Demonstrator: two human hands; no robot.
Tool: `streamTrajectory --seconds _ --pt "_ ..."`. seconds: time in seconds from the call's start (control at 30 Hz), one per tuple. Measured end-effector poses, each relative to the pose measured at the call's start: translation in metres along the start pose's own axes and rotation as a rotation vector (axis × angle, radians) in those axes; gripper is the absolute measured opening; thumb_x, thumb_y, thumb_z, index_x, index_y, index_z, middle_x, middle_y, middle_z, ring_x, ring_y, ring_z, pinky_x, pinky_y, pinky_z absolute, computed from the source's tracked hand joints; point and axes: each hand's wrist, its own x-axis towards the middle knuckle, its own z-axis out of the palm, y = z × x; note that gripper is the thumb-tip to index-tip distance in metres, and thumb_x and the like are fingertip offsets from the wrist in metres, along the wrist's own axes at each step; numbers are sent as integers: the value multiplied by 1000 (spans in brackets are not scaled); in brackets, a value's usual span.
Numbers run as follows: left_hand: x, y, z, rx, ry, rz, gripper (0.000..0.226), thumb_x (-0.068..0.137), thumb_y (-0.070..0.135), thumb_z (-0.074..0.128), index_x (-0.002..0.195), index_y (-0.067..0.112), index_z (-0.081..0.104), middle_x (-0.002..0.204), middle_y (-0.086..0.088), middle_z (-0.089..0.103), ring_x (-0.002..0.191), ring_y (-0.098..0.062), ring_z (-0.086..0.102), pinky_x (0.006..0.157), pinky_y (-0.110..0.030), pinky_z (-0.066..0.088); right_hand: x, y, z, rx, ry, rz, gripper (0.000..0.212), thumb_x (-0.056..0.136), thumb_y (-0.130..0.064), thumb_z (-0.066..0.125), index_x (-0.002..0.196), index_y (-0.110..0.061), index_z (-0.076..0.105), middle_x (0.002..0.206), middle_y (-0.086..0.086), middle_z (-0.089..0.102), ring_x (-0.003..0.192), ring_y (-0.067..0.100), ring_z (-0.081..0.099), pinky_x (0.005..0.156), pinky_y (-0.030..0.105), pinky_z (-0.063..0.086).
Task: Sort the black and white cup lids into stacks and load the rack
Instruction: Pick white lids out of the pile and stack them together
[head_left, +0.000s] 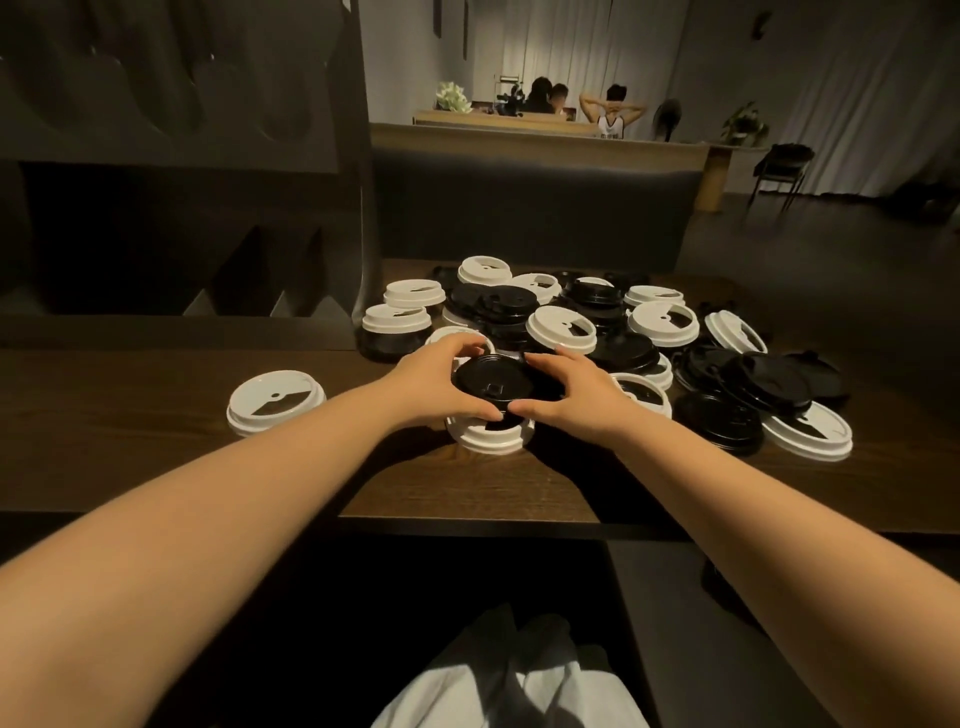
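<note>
Nearest the person, at the front edge of the dark wooden worktop (467, 493), a white lid (491, 435) sits dome-up, and a black lid (492, 383) is held just over it between both hands. The left hand (441, 382) curls round the black lid's left rim, thumb at the near edge and fingers over the far edge; the right hand (563, 392) mirrors it on the right rim. Both hands are half closed, pinching the rim rather than pressed flat, and the thumbs nearly meet at the front. Whether the black lid rests on the white one or is clear of it cannot be told. A two-handed hold of this kind probably serves to lift the black lid squarely off a mixed pair, so the colours can be parted.

To the left, well apart from the hands, a single white lid (275, 401) lies alone, perhaps the start of a white stack.

Behind the hands spreads the unsorted heap (597, 338), black and white lids overlapping, some nested, some tilted. Sorting appears barely begun.

Farther back on the left stands a dark rack (156, 130) with rounded openings; no lids can be seen in it.
</note>
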Motion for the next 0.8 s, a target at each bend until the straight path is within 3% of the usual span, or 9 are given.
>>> streamTrajectory --seconds 0.17,0.43,0.53,0.63,0.8 --pt "0 -2 -2 14 107 88 90 65 25 87 140 19 39 141 1 47 130 -13 43 99 -21 34 3 -6 0 27 20 -44 79 80 -46 71 147 -23 34 156 1 28 147 19 4 117 43 12" --pt "-2 -1 -6 98 251 133 90 64 32 87 140 18 41 140 0 47 130 -17 42 106 -31 36 12 -5 2 74 31 -49 88 76 -53 71 149 -35 25 160 6 15 148 23 2 117 46 11" --pt "-1 1 -8 84 248 100 104 62 40 86 147 18 31 145 -1 45 135 -19 39 111 -40 35 14 -11 6 135 22 -22 89 76 -60 66 149 -33 25 158 4 22 146 24 15 117 48 19" --pt "-8 -3 -22 82 232 77 99 65 39 85 147 19 34 143 1 49 131 -12 43 107 -29 36 21 -27 15 206 28 -32 93 67 -72 60 146 -32 33 149 2 39 139 20 33 112 47 32" --pt "-39 -46 -59 80 176 -98 88 67 35 84 143 23 41 142 -1 49 131 -17 44 103 -31 37 29 -76 40 75 -88 -132 60 92 -49 52 143 -19 39 140 10 45 132 28 39 108 46 35"
